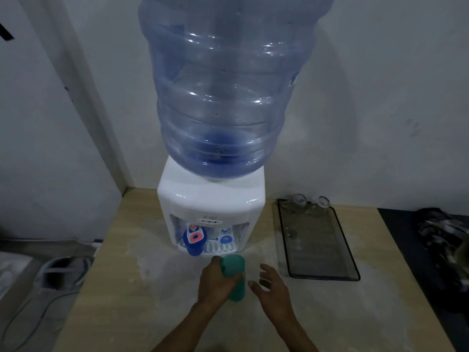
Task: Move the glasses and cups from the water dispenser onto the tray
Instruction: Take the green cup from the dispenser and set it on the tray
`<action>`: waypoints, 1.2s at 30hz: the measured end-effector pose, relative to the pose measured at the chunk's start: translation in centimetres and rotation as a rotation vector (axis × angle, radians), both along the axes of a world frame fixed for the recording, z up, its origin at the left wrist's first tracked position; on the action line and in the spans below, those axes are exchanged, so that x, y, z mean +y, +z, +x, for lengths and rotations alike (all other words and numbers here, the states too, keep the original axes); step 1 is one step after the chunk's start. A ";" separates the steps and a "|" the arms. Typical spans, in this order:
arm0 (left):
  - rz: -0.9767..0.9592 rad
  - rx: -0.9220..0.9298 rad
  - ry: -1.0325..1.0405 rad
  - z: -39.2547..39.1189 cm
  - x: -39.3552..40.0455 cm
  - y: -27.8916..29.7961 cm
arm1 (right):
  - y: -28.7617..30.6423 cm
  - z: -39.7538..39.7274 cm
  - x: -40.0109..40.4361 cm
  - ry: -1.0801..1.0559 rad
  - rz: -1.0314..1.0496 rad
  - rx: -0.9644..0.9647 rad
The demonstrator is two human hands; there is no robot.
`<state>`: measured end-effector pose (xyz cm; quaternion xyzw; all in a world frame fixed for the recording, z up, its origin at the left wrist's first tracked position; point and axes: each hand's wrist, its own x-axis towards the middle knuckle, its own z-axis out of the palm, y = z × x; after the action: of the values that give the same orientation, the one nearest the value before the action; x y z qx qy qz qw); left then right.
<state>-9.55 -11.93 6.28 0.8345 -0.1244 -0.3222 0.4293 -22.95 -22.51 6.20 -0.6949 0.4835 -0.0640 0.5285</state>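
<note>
the left hand (pixel 215 283) has its grip clamped round a green plastic cup (pixel 234 273). the right hand (pixel 271 285) hovers beside it, fingers apart (touching nothing). a blue plastic cup (pixel 193 246) stands on the white water dispenser (pixel 210 201).

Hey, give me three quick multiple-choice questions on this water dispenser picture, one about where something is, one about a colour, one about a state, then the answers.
1. Where do the two clear glasses stand?
A. at the far end of the tray
B. on the drip grate
C. on the floor

2. What colour is the cup in the left hand?
A. red
B. green
C. white

3. What is the right hand doing?
A. gripping the tray
B. pressing a tap
C. open beside the cup, holding nothing

Answers:
1 A, both glasses sit at the tray's end nearest the wall.
2 B, the cup is translucent green.
3 C, its fingers are spread just right of the cup, with nothing in them.
</note>
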 end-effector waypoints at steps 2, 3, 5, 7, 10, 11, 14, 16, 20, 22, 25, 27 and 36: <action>-0.037 -0.013 0.011 -0.9 0.1 0.6 | 0.3 -0.3 0.0 -0.175 0.205 -0.060; -0.055 -0.030 0.013 -1.2 0.0 1.0 | 0.6 -0.4 -0.1 -0.274 0.331 -0.099; -0.105 -0.061 0.001 -1.7 -0.4 1.8 | 1.1 -0.7 -0.4 -0.418 0.525 -0.152; -0.160 -0.089 -0.036 -2.3 -1.2 3.2 | 1.5 -1.1 -0.8 -0.490 0.664 -0.190; -0.233 -0.107 -0.055 -3.1 -2.6 4.7 | 1.8 -1.6 -1.5 -0.570 0.926 -0.315; -0.253 -0.111 -0.055 -3.4 -3.2 5.1 | 2.0 -1.8 -1.7 -0.583 1.000 -0.377; -0.295 -0.119 -0.065 -4.2 -4.7 5.8 | 2.1 -2.4 -2.4 -0.606 1.115 -0.514; -0.325 -0.124 -0.081 -4.7 -5.5 6.4 | 2.4 -2.6 -3.1 -0.614 1.121 -0.549; -0.345 -0.158 -0.107 -5.9 -7.6 7.3 | 3.2 -3.3 -5.2 -0.623 1.106 -0.592; -0.342 -0.178 -0.126 -6.6 -8.8 7.7 | 3.3 -3.9 -6.2 -0.643 1.123 -0.615; -0.338 -0.213 -0.154 -7.7 -10.7 8.1 | 3.1 -4.8 -7.8 -0.663 1.176 -0.653; -0.342 -0.232 -0.170 -8.6 -12.1 8.2 | 2.9 -5.5 -9.0 -0.676 1.209 -0.680; -0.272 -0.292 -0.238 -11.5 -18.3 7.4 | 2.1 -7.4 -14.7 -0.745 1.311 -0.793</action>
<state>-21.08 -30.27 13.70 0.7862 -0.3249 -0.2268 0.4743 -30.39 -37.17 8.31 0.0300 0.3991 -0.1795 0.8986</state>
